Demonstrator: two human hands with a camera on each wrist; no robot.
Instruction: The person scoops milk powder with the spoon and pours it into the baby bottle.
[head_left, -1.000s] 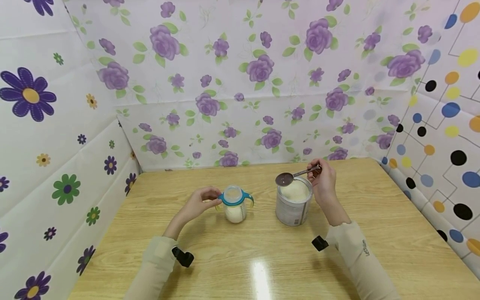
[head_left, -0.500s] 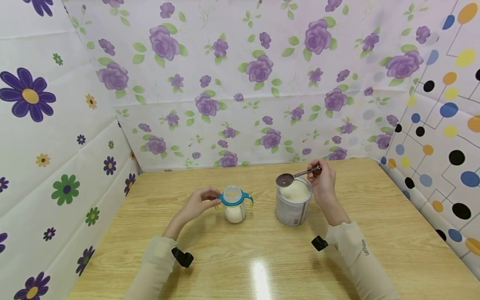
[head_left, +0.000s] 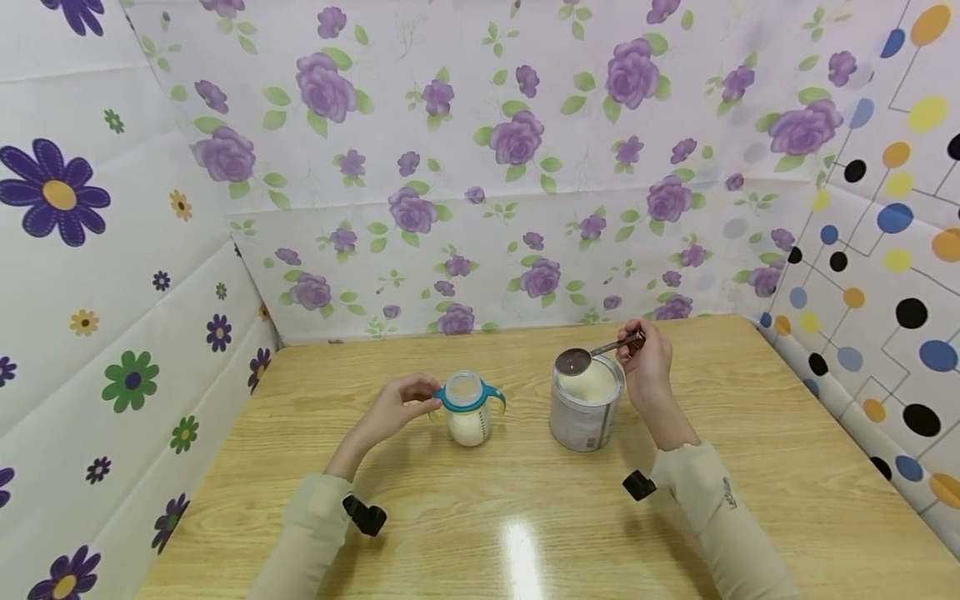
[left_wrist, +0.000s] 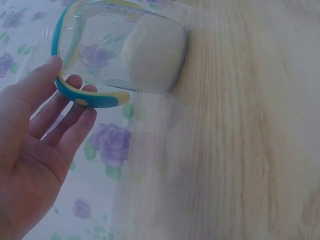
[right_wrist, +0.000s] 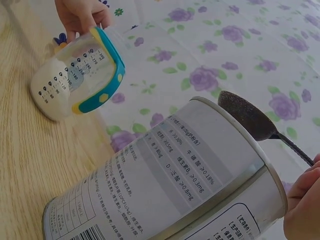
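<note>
In the head view a baby bottle (head_left: 468, 427) with a blue collar and two handles stands upright on the table, its top uncapped. Off-white powder fills its lower part. My left hand (head_left: 399, 408) holds the bottle's left handle, thumb near the collar and fingers behind the handle (left_wrist: 92, 98). To the right stands an open milk powder can (head_left: 583, 425), with pale powder (head_left: 591, 383) near its rim. My right hand (head_left: 647, 362) grips the handle of a dark round-bowled spoon (head_left: 573, 362), which hangs over the can's mouth. The right wrist view shows the spoon's underside just above the rim.
The wooden table (head_left: 480, 508) bears the bottle and can, with a gap between them. A flowered cloth wall (head_left: 465, 225) closes off the back. Patterned sheets stand along the left (head_left: 150, 358) and right (head_left: 870, 275) sides.
The spoon's bowl has shifted very slightly right over the can. My left hand, the bottle and the can stay in place; the head view drifts a little.
</note>
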